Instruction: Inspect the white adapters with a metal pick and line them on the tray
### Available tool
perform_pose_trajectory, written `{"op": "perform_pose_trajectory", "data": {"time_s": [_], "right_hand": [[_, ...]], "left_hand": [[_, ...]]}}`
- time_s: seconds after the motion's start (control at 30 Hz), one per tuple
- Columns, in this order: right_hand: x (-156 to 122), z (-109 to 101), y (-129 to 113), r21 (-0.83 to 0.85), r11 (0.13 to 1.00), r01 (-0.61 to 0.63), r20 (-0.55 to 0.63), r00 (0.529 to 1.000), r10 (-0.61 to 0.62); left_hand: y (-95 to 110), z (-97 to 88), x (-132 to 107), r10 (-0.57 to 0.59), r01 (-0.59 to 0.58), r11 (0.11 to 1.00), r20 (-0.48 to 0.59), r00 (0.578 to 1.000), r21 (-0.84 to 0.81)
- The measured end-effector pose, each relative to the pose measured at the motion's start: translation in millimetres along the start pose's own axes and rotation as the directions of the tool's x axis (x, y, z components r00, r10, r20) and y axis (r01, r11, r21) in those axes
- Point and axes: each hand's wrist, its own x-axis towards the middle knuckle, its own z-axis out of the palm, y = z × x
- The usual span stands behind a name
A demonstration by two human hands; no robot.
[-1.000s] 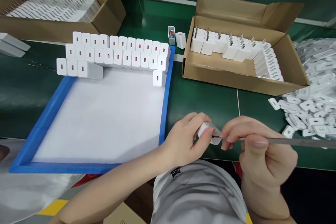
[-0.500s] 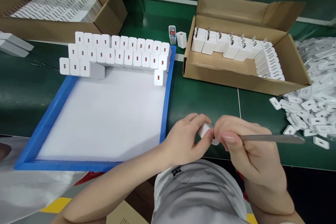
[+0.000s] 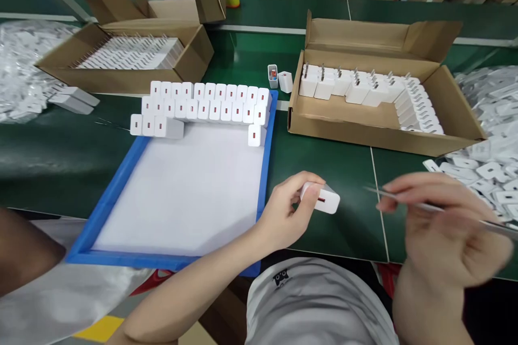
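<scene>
The left hand [image 3: 285, 215] pinches 1 white charger [image 3: 324, 199] above the green table [image 3: 332, 167], beside the blue tray [image 3: 265, 172]. The blurred right hand [image 3: 441, 232], apart, grips tweezers [image 3: 429, 206] in curled fingers.

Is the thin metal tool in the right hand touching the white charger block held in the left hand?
No, the thin metal tool in the right hand sits apart from the white charger block held by the left hand, with green table between them.

Bright, even overhead light with soft, faint shadows, mild sheen on the dark green work table [image 3: 60, 156] at nine o'clock, motion blur over the right hand [image 3: 441, 226] at four o'clock, wide-angle bending toward the edges.
</scene>
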Motion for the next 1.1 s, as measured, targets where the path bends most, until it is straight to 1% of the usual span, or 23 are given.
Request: {"op": "perform_pose_trajectory", "data": {"time_s": [0.03, 0.07, 0.1, 0.13, 0.2, 0.23, 0.27, 0.3, 0.37, 0.4, 0.43, 0.47, 0.53, 0.6, 0.67, 0.7, 0.77, 0.87, 0.9, 0.97, 1.03, 1.07, 1.1], "right_hand": [[-2, 1, 10, -0.100, 0.995, 0.008, -0.017, 1.000, -0.009], [-4, 3, 22, -0.196, 0.980, 0.017, 0.006, 1.000, -0.016], [-8, 6, 34, -0.279, 0.960, 0.028, 0.073, 0.997, -0.008], [-13, 9, 45, -0.341, 0.939, 0.043, 0.177, 0.984, 0.020], [-24, 15, 64, -0.377, 0.924, 0.063, 0.359, 0.930, 0.083], [-29, 16, 69, -0.375, 0.924, 0.068, 0.429, 0.897, 0.108], [-34, 17, 71, -0.374, 0.925, 0.065, 0.468, 0.874, 0.127], [-36, 17, 70, -0.368, 0.928, 0.050, 0.465, 0.874, 0.137], [-38, 17, 59, -0.298, 0.953, -0.049, 0.361, 0.919, 0.161], [-37, 18, 52, -0.206, 0.971, -0.119, 0.308, 0.934, 0.180], [-35, 20, 44, -0.081, 0.978, -0.190, 0.282, 0.937, 0.206], [-34, 22, 36, 0.054, 0.964, -0.259, 0.285, 0.929, 0.234], [-33, 30, 25, 0.266, 0.884, -0.385, 0.336, 0.896, 0.289], [-35, 38, 20, 0.371, 0.796, -0.479, 0.352, 0.866, 0.357], [-38, 43, 22, 0.432, 0.727, -0.534, 0.335, 0.843, 0.420], [-39, 44, 24, 0.456, 0.707, -0.541, 0.325, 0.841, 0.433], [-39, 42, 28, 0.469, 0.713, -0.520, 0.286, 0.854, 0.435], [-33, 33, 33, 0.391, 0.801, -0.454, 0.268, 0.889, 0.372], [-31, 31, 34, 0.355, 0.832, -0.427, 0.284, 0.897, 0.339], [-28, 30, 33, 0.305, 0.875, -0.377, 0.356, 0.897, 0.262], [-28, 33, 29, 0.287, 0.887, -0.362, 0.409, 0.883, 0.229], [-29, 36, 27, 0.287, 0.882, -0.374, 0.425, 0.875, 0.232], [-31, 38, 24, 0.293, 0.872, -0.391, 0.433, 0.868, 0.244]], "left_hand": [[0, 0.2, -1, -0.006, 0.006, 0.999, 0.003, 1.000, -0.037], [1, 0.5, -1, -0.014, 0.015, 0.998, 0.009, 1.000, -0.061], [1, 0.9, -2, -0.024, 0.025, 0.997, 0.016, 1.000, -0.075], [1, 1.3, -3, -0.034, 0.036, 0.996, 0.024, 0.999, -0.083], [1, 1.6, -4, -0.051, 0.054, 0.993, 0.031, 0.998, -0.104], [0, 1.6, -3, -0.055, 0.059, 0.992, 0.031, 0.998, -0.115], [0, 1.5, -3, -0.056, 0.059, 0.990, 0.026, 0.998, -0.126], [-1, 1.4, -3, -0.050, 0.052, 0.990, 0.017, 0.999, -0.133], [-3, 1.3, -2, -0.011, 0.010, 0.992, -0.001, 1.000, -0.129], [-5, 1.5, -2, 0.022, -0.022, 0.993, -0.006, 1.000, -0.114], [-6, 1.8, -3, 0.058, -0.058, 0.994, -0.006, 0.998, -0.090], [-8, 2.2, -4, 0.092, -0.092, 0.994, -0.003, 0.996, -0.057], [-10, 3.1, -6, 0.145, -0.145, 0.989, -0.002, 0.989, 0.021], [-10, 3.2, -6, 0.174, -0.172, 0.981, -0.006, 0.985, 0.090], [-6, 1.6, -5, 0.191, -0.190, 0.971, 0.006, 0.982, 0.142], [-3, 0.1, -5, 0.193, -0.194, 0.967, 0.024, 0.981, 0.168], [6, -3.8, -3, 0.179, -0.189, 0.955, 0.063, 0.982, 0.229], [21, -10.2, -5, 0.111, -0.146, 0.947, 0.137, 0.984, 0.286], [25, -12.4, -7, 0.079, -0.127, 0.948, 0.168, 0.983, 0.293], [31, -18.2, -11, 0.025, -0.084, 0.957, 0.212, 0.977, 0.277], [34, -29.1, -15, -0.033, -0.004, 0.980, 0.181, 0.983, 0.199], [34, -37.5, -16, -0.073, 0.058, 0.990, 0.113, 0.991, 0.125], [33, -48.1, -16, -0.120, 0.120, 0.992, 0.008, 0.993, 0.038]]}}
